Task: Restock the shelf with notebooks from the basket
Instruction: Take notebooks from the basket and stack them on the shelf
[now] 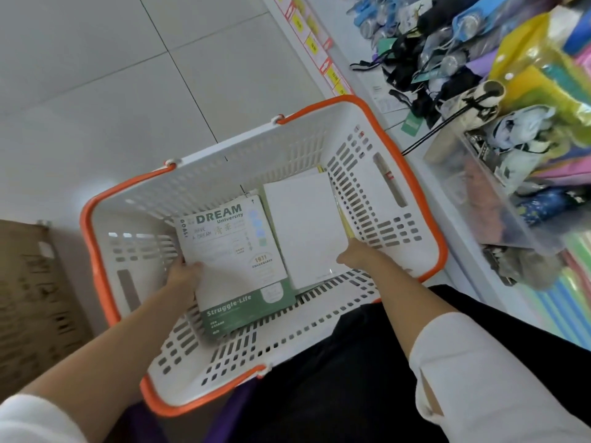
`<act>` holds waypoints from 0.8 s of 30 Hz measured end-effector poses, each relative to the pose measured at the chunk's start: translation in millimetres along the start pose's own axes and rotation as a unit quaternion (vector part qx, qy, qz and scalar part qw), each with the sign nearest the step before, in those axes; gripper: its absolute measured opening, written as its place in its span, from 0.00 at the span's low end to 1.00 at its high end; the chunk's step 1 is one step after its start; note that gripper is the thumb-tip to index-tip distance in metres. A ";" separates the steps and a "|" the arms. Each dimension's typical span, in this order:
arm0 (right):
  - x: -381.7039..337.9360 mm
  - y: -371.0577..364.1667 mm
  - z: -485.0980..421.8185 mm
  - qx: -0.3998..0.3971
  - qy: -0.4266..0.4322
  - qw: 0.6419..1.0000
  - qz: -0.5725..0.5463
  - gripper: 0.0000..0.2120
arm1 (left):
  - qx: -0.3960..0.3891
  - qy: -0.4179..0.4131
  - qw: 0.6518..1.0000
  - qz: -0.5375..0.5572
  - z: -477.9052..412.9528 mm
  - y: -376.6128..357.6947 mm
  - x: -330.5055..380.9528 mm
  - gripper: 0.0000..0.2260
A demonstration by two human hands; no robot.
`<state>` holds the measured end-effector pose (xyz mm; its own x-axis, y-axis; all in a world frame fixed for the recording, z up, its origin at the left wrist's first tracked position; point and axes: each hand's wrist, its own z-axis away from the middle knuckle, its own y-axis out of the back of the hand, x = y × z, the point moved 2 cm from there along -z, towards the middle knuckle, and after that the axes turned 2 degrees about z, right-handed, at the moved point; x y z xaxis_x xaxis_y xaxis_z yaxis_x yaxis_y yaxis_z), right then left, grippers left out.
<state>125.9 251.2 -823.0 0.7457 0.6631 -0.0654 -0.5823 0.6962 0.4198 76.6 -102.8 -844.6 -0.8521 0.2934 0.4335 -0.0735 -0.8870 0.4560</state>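
Note:
A white basket (224, 155) with an orange rim stands on the floor below me. Inside it lies a white and green notebook (236, 257) printed "DREAM University" and "Struggle Life". My left hand (184, 276) grips that notebook at its left edge, thumb on the cover. Beside it on the right lies a plain white notebook (303, 228), and my right hand (355, 254) holds its lower right edge, fingers hidden underneath. A yellow edge of something peeks out beneath the white notebook.
The shelf (447, 193) runs along the right, crowded with umbrellas (425, 59), a clear bin (499, 199) and colourful packs. Yellow price tags (311, 46) line a shelf edge. A cardboard box (35, 298) stands at the left on the pale tiled floor (96, 75).

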 end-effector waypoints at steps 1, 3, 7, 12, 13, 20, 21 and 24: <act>-0.4 -1.1 -0.1 -0.007 0.000 1.000 0.005 0.30 | -0.005 0.012 1.000 0.012 -11.8 2.7 -10.5 0.19; -2.6 -3.0 -0.9 -0.019 0.002 1.000 0.005 0.28 | -0.016 0.028 0.999 0.026 -38.4 4.4 -33.2 0.18; -3.7 -2.0 -1.6 -0.020 -0.003 1.000 -0.007 0.23 | -0.012 0.044 0.998 0.042 -64.6 4.3 -51.6 0.16; 3.2 3.6 -8.7 0.030 0.015 0.980 -0.197 0.29 | -0.023 0.044 0.998 0.048 -14.2 6.1 -14.4 0.18; 1.9 5.5 -6.2 0.035 0.026 0.974 -0.222 0.26 | -0.027 0.045 0.998 0.046 -5.6 4.9 -9.7 0.19; 13.7 59.4 16.0 0.053 0.133 0.938 -0.315 0.24 | -0.033 0.053 0.998 0.031 -6.7 4.1 -9.4 0.23; 14.4 70.2 25.1 0.018 0.142 0.924 -0.355 0.22 | -0.031 0.052 0.998 0.031 1.0 4.5 -5.1 0.21; 9.5 85.8 60.6 -0.069 0.159 0.893 -0.415 0.19 | -0.044 0.057 0.994 0.085 25.8 4.0 7.9 0.14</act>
<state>102.6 300.6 -732.6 0.8224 -0.0689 -0.5648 0.0781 0.9969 -0.0079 82.9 -94.9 -819.3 -0.9087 0.0985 0.4056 0.0365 -0.9493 0.3124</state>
